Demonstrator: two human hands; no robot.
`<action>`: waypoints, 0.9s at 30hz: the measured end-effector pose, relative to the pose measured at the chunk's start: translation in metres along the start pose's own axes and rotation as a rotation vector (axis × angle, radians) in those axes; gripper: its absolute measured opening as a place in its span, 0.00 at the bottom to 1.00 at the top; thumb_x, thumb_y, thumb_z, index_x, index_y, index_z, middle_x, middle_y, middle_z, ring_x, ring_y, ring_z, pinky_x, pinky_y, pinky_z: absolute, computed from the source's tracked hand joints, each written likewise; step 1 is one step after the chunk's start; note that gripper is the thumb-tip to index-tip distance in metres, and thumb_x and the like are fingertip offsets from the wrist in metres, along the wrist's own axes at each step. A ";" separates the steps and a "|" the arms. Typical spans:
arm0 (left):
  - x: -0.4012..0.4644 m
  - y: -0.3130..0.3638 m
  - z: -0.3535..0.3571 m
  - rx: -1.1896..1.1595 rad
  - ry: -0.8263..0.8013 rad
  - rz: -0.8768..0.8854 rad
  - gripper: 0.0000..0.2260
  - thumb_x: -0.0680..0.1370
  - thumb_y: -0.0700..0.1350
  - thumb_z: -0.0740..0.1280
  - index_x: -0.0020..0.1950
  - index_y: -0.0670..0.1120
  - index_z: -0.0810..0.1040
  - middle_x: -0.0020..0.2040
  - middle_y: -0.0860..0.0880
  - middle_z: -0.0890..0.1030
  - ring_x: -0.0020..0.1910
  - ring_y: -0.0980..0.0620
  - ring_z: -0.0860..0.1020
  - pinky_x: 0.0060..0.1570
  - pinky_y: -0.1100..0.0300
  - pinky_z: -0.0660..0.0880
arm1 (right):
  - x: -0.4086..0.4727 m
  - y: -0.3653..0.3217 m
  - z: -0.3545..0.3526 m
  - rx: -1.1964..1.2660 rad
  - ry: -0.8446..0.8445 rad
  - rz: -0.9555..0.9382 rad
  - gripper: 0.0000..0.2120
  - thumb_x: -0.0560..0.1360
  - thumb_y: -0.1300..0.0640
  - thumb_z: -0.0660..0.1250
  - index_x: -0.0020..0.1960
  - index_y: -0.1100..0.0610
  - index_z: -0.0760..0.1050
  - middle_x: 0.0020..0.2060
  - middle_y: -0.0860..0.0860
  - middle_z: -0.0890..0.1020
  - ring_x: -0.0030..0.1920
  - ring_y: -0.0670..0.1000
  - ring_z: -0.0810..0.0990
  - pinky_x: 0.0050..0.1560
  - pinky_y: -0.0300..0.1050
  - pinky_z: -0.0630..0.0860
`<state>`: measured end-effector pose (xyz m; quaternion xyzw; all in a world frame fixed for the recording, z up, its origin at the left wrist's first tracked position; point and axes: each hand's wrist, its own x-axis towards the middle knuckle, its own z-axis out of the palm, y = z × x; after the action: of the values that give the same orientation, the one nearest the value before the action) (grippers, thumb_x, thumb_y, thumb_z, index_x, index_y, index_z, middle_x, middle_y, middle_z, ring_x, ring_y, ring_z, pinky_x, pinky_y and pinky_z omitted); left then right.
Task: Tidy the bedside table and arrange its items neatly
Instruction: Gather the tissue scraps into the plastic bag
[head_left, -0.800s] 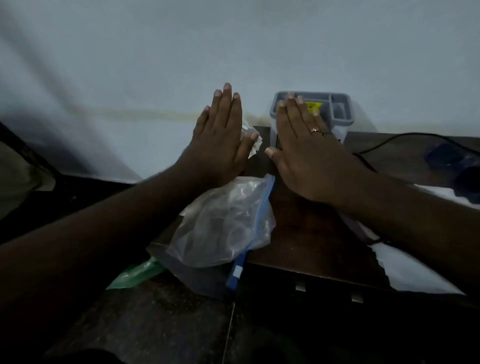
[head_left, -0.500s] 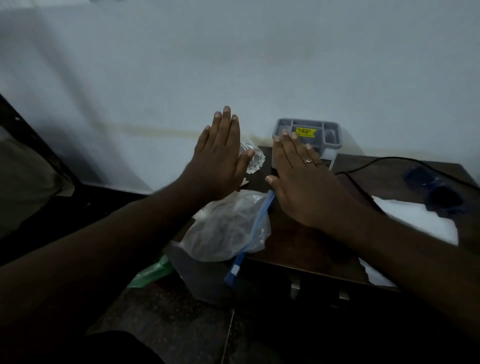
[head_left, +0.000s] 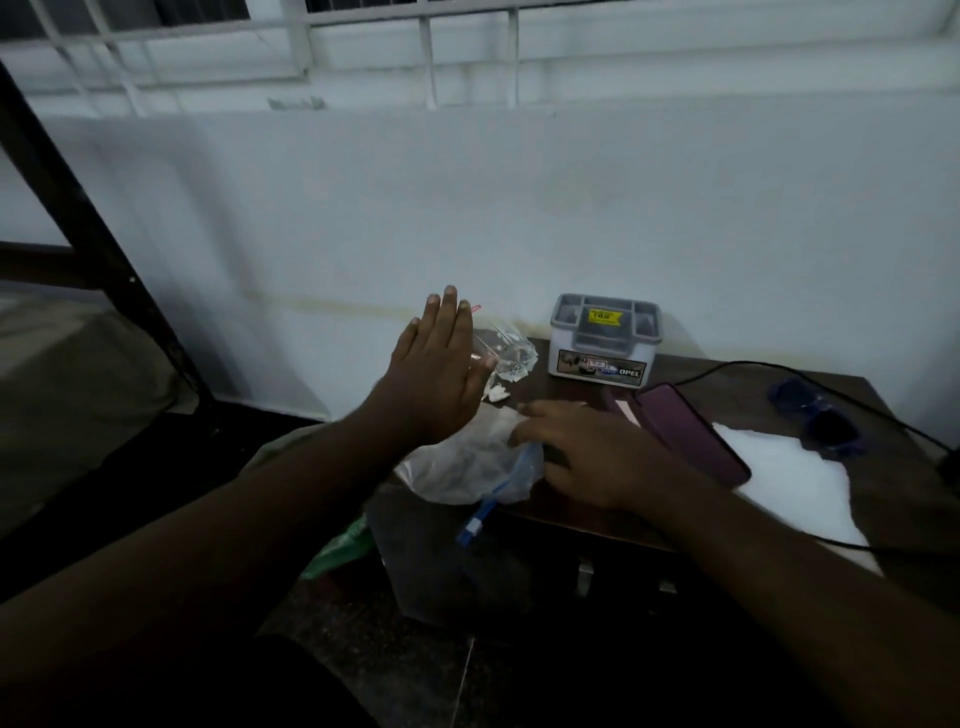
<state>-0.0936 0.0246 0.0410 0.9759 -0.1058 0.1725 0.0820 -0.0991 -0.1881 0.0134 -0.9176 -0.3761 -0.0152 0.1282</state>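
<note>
A dark wooden bedside table (head_left: 597, 512) stands against the white wall. My left hand (head_left: 441, 374) is raised flat above its left end, fingers together and holding nothing. My right hand (head_left: 597, 452) is lowered palm down, its fingertips touching a clear zip bag with a blue seal (head_left: 467, 467) that hangs over the table's left front corner. A crumpled clear wrapper (head_left: 506, 353) lies behind my left hand. A grey organiser box (head_left: 605, 340) stands at the back. A maroon phone (head_left: 691, 439) lies right of my right hand.
A white cloth or paper (head_left: 789, 478) covers the table's right part, with dark sunglasses (head_left: 815, 421) and a black cable (head_left: 779, 371) behind it. A green bag (head_left: 337, 551) lies on the floor at the left. A dark bed frame (head_left: 88, 218) stands far left.
The camera has tilted up and back, showing the window. My right hand dropped from its raised flat pose onto the zip bag. My left hand stays raised.
</note>
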 end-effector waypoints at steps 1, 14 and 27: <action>-0.002 0.001 -0.001 -0.020 -0.006 -0.012 0.33 0.79 0.58 0.46 0.78 0.40 0.50 0.79 0.40 0.47 0.78 0.43 0.44 0.74 0.49 0.46 | 0.002 0.001 0.004 -0.008 0.021 -0.003 0.17 0.70 0.56 0.63 0.58 0.45 0.77 0.61 0.47 0.76 0.62 0.50 0.75 0.56 0.50 0.75; -0.019 0.009 -0.037 -0.396 -0.263 0.139 0.37 0.66 0.53 0.78 0.72 0.48 0.67 0.64 0.52 0.73 0.60 0.56 0.71 0.52 0.68 0.64 | 0.035 -0.013 -0.040 0.268 0.400 -0.037 0.19 0.67 0.71 0.61 0.50 0.57 0.83 0.48 0.53 0.85 0.48 0.50 0.81 0.49 0.36 0.74; -0.010 -0.052 -0.029 -0.518 0.151 -0.272 0.11 0.75 0.40 0.67 0.57 0.44 0.76 0.47 0.51 0.75 0.45 0.52 0.74 0.36 0.74 0.65 | 0.077 0.008 0.037 0.123 0.098 0.296 0.11 0.73 0.51 0.68 0.52 0.55 0.81 0.48 0.51 0.82 0.50 0.52 0.80 0.50 0.43 0.73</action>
<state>-0.1002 0.0821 0.0577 0.9120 -0.0081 0.1993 0.3583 -0.0409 -0.1322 -0.0145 -0.9515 -0.2304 -0.0176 0.2033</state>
